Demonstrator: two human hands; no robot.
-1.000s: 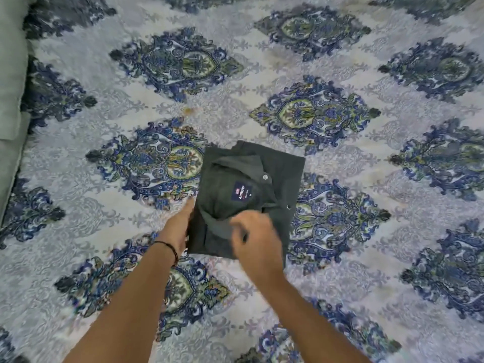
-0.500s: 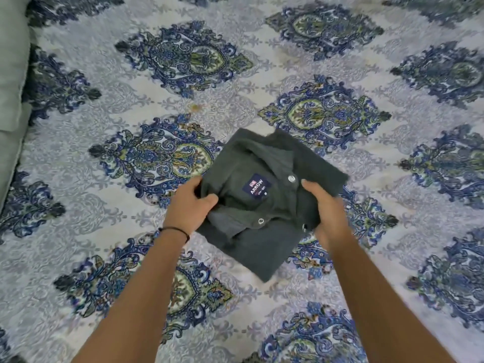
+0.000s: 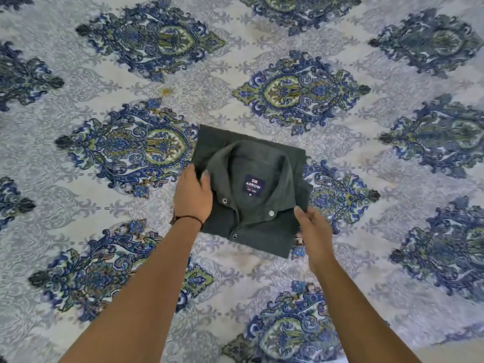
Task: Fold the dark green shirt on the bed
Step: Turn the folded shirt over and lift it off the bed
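Both hands (image 3: 193, 196) (image 3: 313, 233) on dark green shirt (image 3: 251, 205), now straight, flat on bed (image 3: 392, 231).

The bed (image 3: 392, 184) fills the view, covered by a pale grey sheet (image 3: 78, 231) printed with rows of blue-and-green damask medallions (image 3: 301, 90), under soft, even light. A small yellow-brown stain (image 3: 165, 91) sits toward 11 o'clock. At the 5 o'clock corner a beige strip (image 3: 450, 356) may be floor.

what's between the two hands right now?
The folded dark green shirt, blue label facing up; left hand grips its left edge, right hand its right edge. Head view.
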